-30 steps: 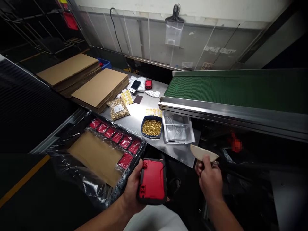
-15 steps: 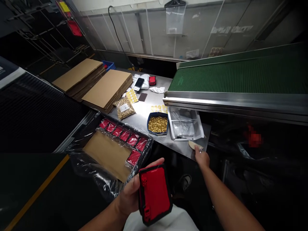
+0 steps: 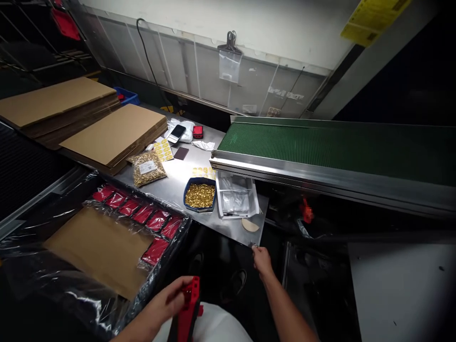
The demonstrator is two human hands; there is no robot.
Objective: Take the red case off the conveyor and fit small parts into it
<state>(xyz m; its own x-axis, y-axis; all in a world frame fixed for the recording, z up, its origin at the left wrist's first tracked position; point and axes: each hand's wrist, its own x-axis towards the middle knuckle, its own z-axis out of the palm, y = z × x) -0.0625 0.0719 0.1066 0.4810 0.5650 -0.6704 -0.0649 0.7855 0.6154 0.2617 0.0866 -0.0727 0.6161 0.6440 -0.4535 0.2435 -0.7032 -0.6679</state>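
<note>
Steel table (image 3: pixel 228 228): brass-parts tray (image 3: pixel 200 194), conveyor (image 3: pixel 320 147); left hand (image 3: pixel 167 299) grips red case (image 3: pixel 187 313).

A steel table (image 3: pixel 178 178) is seen at centre. On it, flat cardboard stacks (image 3: pixel 110 135) are laid at 10 o'clock, a bag of brass parts (image 3: pixel 147 167) beside them, a blue tray of brass parts (image 3: pixel 199 194) centrally, a white tray (image 3: pixel 237 199) at 3 o'clock, and a beige disc (image 3: pixel 250 225) at 5 o'clock.
</note>
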